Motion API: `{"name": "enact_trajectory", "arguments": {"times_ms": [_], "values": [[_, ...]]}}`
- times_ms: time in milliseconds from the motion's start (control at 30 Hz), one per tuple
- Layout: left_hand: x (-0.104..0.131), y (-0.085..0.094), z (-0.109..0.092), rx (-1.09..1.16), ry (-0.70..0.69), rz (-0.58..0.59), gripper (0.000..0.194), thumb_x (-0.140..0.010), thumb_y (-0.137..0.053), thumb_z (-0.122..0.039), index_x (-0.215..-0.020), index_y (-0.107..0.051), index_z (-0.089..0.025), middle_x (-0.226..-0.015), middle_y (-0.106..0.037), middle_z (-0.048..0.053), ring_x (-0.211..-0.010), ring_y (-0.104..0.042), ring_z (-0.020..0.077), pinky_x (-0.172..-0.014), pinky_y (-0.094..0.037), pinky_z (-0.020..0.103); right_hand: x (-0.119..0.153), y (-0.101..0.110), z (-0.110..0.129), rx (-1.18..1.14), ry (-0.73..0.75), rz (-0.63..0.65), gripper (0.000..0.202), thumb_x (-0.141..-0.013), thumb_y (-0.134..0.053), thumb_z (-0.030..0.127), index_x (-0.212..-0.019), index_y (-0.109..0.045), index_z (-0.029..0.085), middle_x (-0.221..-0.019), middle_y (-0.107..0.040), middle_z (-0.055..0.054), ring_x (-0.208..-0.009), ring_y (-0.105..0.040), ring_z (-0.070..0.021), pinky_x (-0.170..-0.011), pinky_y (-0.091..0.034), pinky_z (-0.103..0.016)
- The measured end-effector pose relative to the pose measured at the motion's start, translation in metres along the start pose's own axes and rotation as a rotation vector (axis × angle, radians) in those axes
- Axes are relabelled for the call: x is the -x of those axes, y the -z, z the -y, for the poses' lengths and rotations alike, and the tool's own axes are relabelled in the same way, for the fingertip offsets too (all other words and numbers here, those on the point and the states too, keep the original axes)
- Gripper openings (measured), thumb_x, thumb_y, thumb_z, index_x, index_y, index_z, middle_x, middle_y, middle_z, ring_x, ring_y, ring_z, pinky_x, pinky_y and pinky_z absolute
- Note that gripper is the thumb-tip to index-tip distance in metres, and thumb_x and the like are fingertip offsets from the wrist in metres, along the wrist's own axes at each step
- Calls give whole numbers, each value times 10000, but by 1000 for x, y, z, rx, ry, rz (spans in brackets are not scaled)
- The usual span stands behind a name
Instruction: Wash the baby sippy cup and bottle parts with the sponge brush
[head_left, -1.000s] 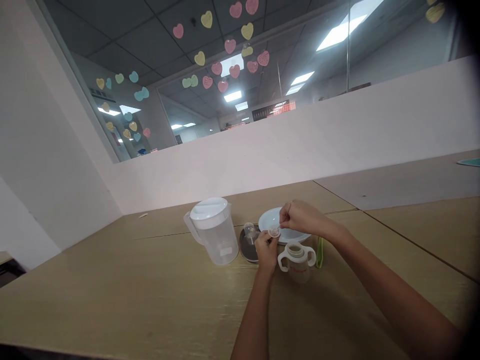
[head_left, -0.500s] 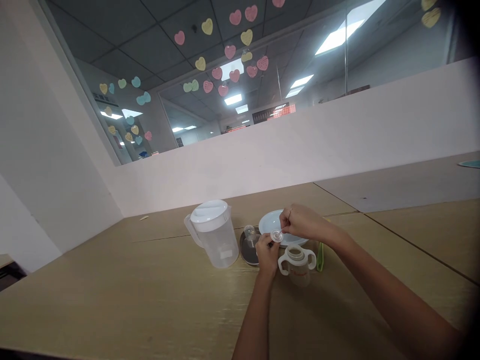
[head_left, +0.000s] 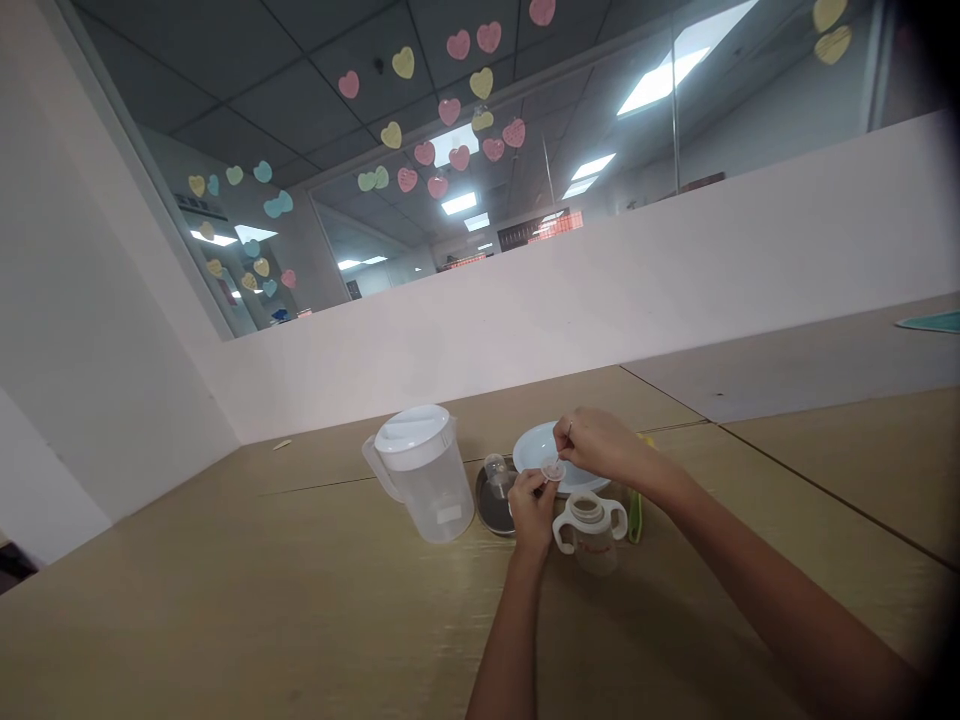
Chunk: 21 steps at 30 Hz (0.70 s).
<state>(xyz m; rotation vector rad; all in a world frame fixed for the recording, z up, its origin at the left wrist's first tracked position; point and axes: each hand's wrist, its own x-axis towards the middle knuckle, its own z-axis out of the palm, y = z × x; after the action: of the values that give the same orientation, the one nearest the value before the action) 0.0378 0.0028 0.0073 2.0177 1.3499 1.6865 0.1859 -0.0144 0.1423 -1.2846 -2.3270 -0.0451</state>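
My left hand is closed, its fingertips holding a small clear round bottle part by its edge. From above right, my right hand pinches at the top of that same part with thumb and finger. Just below them stands a baby bottle with two white side handles, upright and uncapped. A pale blue plate lies behind my hands. Left of my left hand, a clear domed cap rests on a round dark metal dish, partly hidden by my fingers.
A clear pitcher with a white lid and handle stands left of the dish. A green-handled tool lies right of the bottle, partly covered by my right forearm. Behind the wooden table rises a white wall below a window.
The clear part has tipped in my fingers, and my right hand's fingertips have shifted slightly left over it. The whole view has shifted a little; the objects on the table stay in place.
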Motion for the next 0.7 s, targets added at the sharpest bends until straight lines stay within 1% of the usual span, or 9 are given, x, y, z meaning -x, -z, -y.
{"name": "enact_trajectory", "arguments": {"times_ms": [133, 233, 367, 500, 567, 633, 700], "values": [[-1, 1, -3, 5, 6, 17, 187, -810, -569, -284, -761, -710, -172, -781, -682, 59, -743, -595, 168, -698, -439, 284, 0, -1, 3, 16, -15, 41, 116, -686, -580, 136, -642, -675, 185, -706, -687, -59, -635, -583, -151, -527, -309, -232], [-2, 1, -6, 52, 2, 14, 174, -802, -571, -272, -763, -713, -179, -805, -687, 58, -760, -602, 170, -708, -443, 283, -1, -5, 7, 52, -10, 66, 116, -681, -576, 133, -654, -679, 180, -719, -689, -71, -670, -601, -164, -543, -325, -232], [-2, 2, -12, 82, 3, 14, 170, -788, -579, -257, -707, -707, -180, -758, -670, 45, -724, -591, 159, -676, -437, 265, -3, -11, 13, 112, -22, 131, 127, -665, -570, 112, -703, -677, 167, -790, -697, -89, -722, -623, -185, -561, -347, -236], [-2, 2, -15, 74, 8, 25, 195, -785, -583, -270, -653, -695, -179, -699, -638, 32, -675, -566, 147, -630, -417, 249, -5, -18, 14, 145, -24, 132, 127, -678, -572, 127, -751, -672, 153, -828, -691, -111, -769, -630, -209, -578, -361, -246], [-2, 2, -14, 80, 1, 29, 198, -787, -574, -271, -656, -692, -180, -704, -644, 31, -678, -566, 148, -640, -421, 254, -5, -18, 14, 147, -27, 134, 126, -684, -567, 123, -745, -674, 152, -819, -689, -113, -776, -629, -214, -584, -361, -250], [-3, 2, -10, 89, -3, 23, 180, -785, -562, -254, -686, -693, -181, -744, -664, 35, -709, -575, 154, -670, -431, 264, -3, -14, 15, 128, -35, 131, 111, -701, -573, 152, -731, -679, 162, -808, -689, -103, -762, -623, -206, -573, -349, -246], [-4, 2, -6, 69, 19, 1, 172, -774, -558, -237, -674, -684, -175, -753, -672, 37, -729, -578, 161, -686, -433, 271, 0, -8, 18, 37, -16, 116, 118, -742, -581, 244, -739, -685, 188, -774, -686, -73, -705, -606, -176, -550, -323, -236]]}}
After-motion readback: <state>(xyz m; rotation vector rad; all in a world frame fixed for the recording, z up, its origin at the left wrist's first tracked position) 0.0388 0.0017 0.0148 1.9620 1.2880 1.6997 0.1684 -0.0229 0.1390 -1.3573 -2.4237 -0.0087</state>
